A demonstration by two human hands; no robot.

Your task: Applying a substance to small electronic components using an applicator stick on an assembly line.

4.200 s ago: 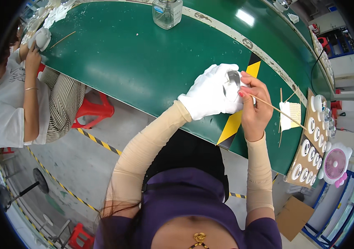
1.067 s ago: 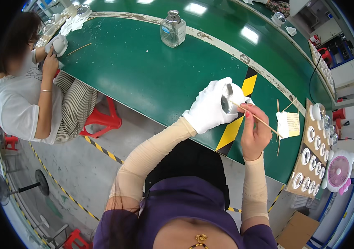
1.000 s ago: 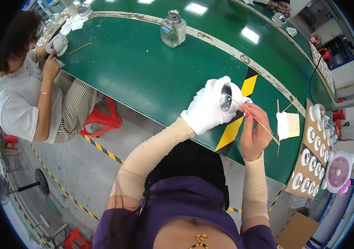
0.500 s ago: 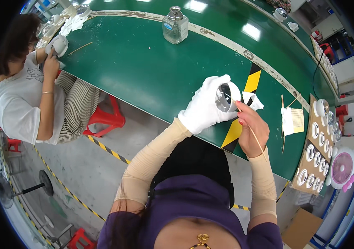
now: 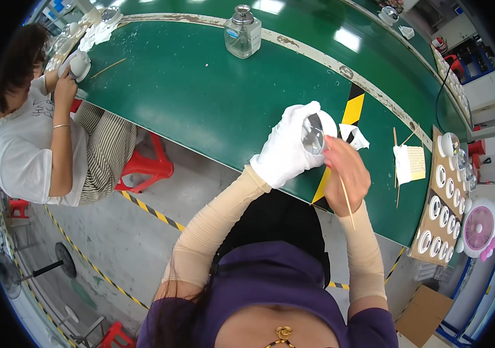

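Observation:
My left hand [image 5: 284, 142], in a white glove, is closed around a round white-rimmed part with a mirror-like bowl [image 5: 313, 134]. The bowl faces to the right, above the green table's near edge. My bare right hand [image 5: 349, 177] pinches a thin wooden stick [image 5: 347, 200], its rear end pointing down toward my wrist. The fingertips are close to the rim of the bowl. They cover the stick's front end, so I cannot tell whether it touches the part. A crumpled white cloth [image 5: 354, 136] lies just beyond my right hand.
A clear bottle with a metal top [image 5: 242, 35] stands at the back. To the right lie a yellow pad [image 5: 416, 162], sticks and a brown board [image 5: 418, 243] bearing several white rings, beside a pink fan [image 5: 480, 227]. At the left a co-worker [image 5: 33, 133] holds a similar part.
My right hand has shifted slightly up and left, closer to the bowl, and the stick has become steeper. The left hand keeps its hold on the part. The whole view has shifted slightly.

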